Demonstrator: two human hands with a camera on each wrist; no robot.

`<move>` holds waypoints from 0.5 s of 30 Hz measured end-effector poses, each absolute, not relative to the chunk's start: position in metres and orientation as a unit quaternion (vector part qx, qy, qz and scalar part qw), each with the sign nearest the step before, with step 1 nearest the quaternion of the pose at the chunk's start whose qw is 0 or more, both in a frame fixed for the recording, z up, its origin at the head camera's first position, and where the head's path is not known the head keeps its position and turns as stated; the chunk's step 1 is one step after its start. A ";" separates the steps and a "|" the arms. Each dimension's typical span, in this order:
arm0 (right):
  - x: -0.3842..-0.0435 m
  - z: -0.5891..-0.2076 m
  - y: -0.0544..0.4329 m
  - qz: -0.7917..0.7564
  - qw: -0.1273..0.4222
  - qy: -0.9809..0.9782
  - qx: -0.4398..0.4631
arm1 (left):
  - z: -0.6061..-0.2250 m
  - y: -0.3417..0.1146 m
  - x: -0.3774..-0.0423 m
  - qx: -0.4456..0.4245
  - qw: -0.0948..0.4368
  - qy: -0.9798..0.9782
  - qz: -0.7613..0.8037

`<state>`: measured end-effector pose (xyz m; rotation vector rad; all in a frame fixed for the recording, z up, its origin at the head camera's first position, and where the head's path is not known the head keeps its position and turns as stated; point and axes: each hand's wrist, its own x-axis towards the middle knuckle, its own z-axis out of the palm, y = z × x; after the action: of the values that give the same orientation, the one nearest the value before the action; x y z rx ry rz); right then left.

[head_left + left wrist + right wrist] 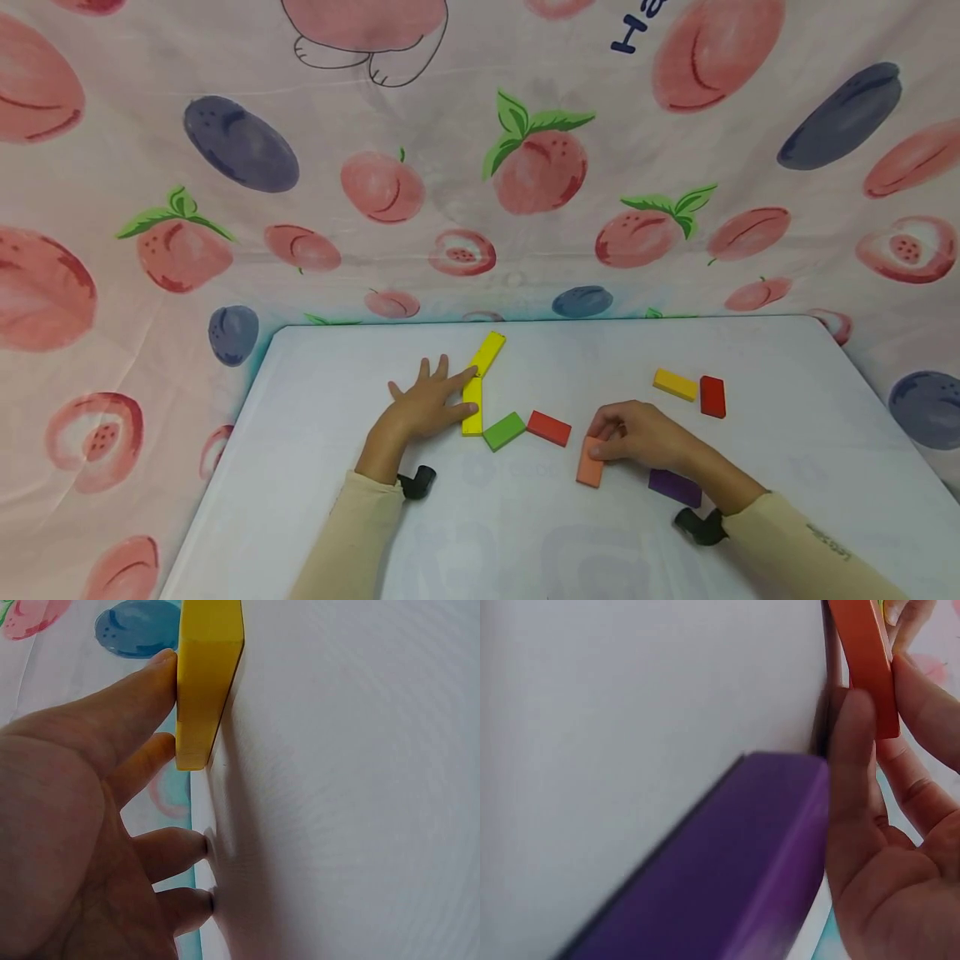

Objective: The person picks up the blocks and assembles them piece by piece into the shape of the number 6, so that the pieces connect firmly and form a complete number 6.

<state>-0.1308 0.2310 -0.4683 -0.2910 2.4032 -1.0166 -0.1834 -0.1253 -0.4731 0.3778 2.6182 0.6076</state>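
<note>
My left hand [423, 407] rests on the table with its fingers spread. Its thumb and index finger touch the near yellow block [472, 424], whose far end meets another yellow block [491, 350]. In the left wrist view, the thumb lies against the side of a yellow block [210, 682]. My right hand [645, 435] pinches an orange block [588, 470] between thumb and fingers, low over the white tabletop. A green block [504, 431] and a red block [549, 427] lie end to end between the hands. Under the right wrist is a purple block [667, 484].
Toward the back right, a yellow block [675, 384] lies beside a second red block [712, 397]. The white table [337, 367] ends at a fruit-print cloth [525, 275] behind it. A dark wrist camera [701, 527] sits at the right sleeve.
</note>
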 end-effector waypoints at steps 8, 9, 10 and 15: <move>-0.131 -0.470 0.223 -0.349 0.241 0.897 -0.122 | -0.471 -0.125 -0.183 0.137 0.213 0.942 0.219; -0.131 -0.470 0.222 -0.348 0.241 0.898 -0.122 | -0.471 -0.125 -0.183 0.137 0.213 0.942 0.219; -0.131 -0.470 0.221 -0.347 0.241 0.898 -0.123 | -0.471 -0.125 -0.183 0.137 0.213 0.943 0.218; -0.131 -0.470 0.217 -0.343 0.239 0.899 -0.133 | -0.470 -0.125 -0.183 0.136 0.211 0.943 0.217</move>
<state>-0.1314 0.2175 -0.4697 -0.3656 2.4611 -0.9401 -0.1825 -0.1248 -0.4705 0.3766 2.6213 0.6023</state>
